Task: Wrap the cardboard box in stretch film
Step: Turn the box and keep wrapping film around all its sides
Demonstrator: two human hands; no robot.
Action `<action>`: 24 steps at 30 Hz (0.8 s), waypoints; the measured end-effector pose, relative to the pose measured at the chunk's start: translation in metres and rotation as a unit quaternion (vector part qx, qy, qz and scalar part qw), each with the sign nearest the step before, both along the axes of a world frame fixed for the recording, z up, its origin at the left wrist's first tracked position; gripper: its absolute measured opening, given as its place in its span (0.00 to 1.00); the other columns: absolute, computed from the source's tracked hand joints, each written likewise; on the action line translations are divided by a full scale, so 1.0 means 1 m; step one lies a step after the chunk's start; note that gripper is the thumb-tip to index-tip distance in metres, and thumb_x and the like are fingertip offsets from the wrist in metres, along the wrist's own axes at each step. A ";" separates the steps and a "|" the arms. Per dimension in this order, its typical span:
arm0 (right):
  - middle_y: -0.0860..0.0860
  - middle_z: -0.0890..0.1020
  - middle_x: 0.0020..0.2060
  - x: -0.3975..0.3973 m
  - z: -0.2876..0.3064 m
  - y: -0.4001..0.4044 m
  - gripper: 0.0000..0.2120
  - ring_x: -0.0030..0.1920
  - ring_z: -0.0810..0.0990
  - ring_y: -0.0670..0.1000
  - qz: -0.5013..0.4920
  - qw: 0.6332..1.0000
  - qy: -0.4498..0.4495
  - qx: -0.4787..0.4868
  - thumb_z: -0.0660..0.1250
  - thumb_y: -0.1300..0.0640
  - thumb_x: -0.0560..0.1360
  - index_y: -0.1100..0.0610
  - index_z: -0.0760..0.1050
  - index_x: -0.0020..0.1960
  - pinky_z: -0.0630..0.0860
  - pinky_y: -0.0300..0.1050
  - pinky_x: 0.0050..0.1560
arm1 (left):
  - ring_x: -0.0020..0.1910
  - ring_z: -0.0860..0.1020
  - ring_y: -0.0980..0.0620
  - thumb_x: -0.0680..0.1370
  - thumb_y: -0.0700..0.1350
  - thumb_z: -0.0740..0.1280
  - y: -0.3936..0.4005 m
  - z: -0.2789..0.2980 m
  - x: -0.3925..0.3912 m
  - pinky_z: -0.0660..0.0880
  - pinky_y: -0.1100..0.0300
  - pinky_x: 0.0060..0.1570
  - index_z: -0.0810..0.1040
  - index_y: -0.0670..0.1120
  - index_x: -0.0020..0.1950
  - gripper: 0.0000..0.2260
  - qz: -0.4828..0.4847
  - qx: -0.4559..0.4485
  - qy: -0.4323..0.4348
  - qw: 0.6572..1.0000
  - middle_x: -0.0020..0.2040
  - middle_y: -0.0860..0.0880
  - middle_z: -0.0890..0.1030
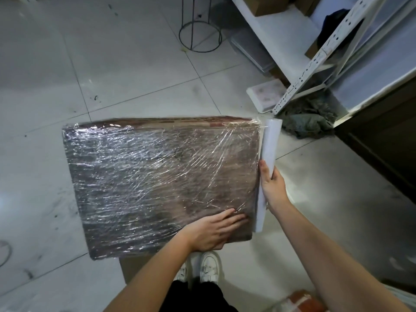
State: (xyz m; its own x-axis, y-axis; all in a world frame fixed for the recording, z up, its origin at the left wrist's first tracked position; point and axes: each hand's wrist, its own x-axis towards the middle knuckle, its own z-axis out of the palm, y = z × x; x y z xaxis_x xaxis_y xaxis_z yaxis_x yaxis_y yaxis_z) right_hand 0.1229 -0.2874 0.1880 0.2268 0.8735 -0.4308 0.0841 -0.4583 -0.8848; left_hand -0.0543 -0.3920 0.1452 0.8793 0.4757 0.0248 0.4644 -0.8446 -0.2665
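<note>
Below the head camera, a flat cardboard box [157, 176] rests on a smaller carton, its broad top face already covered in wrinkled, glossy stretch film. Straight, relaxed fingers of the left hand [213, 230] press flat on the film near the box's near right corner. Just beside the box's right edge, the right hand [271, 185] grips the white stretch film roll [269, 167] around its middle, fingers curled round it, the roll lying along that edge with film running from it onto the box. White sneakers [209, 266] stand on the pale tiled floor [112, 75]. A white metal shelving rack [315, 64] stands at upper right, with a grey-green cloth [308, 120] heaped at its foot.
</note>
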 end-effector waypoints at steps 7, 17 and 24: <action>0.42 0.79 0.39 -0.001 -0.004 -0.003 0.11 0.32 0.79 0.33 -0.005 1.000 -0.001 0.001 0.63 0.47 0.77 0.53 0.73 0.52 0.72 0.26 0.30 | 0.76 0.55 0.44 0.79 0.51 0.55 -0.021 0.010 -0.030 0.48 0.47 0.75 0.57 0.38 0.75 0.28 0.197 0.050 -0.121 0.972 0.76 0.42 0.58; 0.42 0.80 0.42 0.000 -0.004 -0.001 0.15 0.35 0.80 0.34 0.006 1.000 0.003 -0.010 0.62 0.44 0.76 0.54 0.72 0.55 0.74 0.27 0.34 | 0.74 0.58 0.44 0.79 0.53 0.54 -0.040 -0.011 -0.064 0.49 0.43 0.74 0.61 0.39 0.74 0.27 0.139 0.030 -0.036 0.989 0.73 0.42 0.66; 0.43 0.81 0.42 -0.002 -0.002 0.004 0.16 0.42 0.80 0.40 0.019 1.000 -0.003 -0.012 0.63 0.43 0.76 0.53 0.73 0.55 0.77 0.32 0.41 | 0.74 0.59 0.42 0.78 0.56 0.59 -0.034 0.005 -0.025 0.54 0.34 0.70 0.66 0.44 0.73 0.27 0.089 0.020 0.026 0.996 0.73 0.42 0.65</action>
